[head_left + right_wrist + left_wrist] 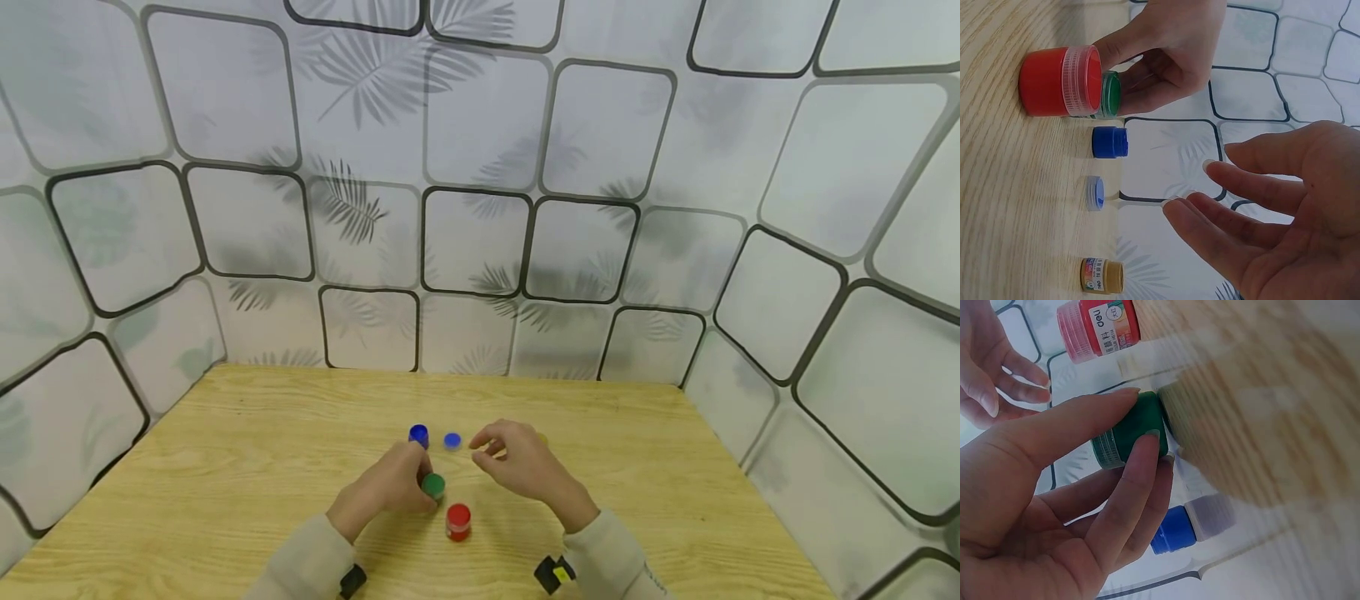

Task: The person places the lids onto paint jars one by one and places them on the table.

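My left hand [393, 479] grips a small green paint jar [1138, 428] with its clear-rimmed lid on, thumb on one side and fingers on the other. The jar's base is close to the tabletop in the left wrist view. A larger red paint jar [458, 523], lidded and labelled, stands just nearer to me. Beyond the left hand is a blue jar [1105, 142] with its top uncovered. Its blue lid [452, 441] lies to the right of it. My right hand [521, 462] hovers above the table, fingers loosely bent and apart, holding nothing.
A yellow-ochre jar [1094, 275] stands behind the right hand, mostly covered by it in the head view. The wood-grain table [300, 408] ends at a patterned curtain [480, 242] at the back and sides.
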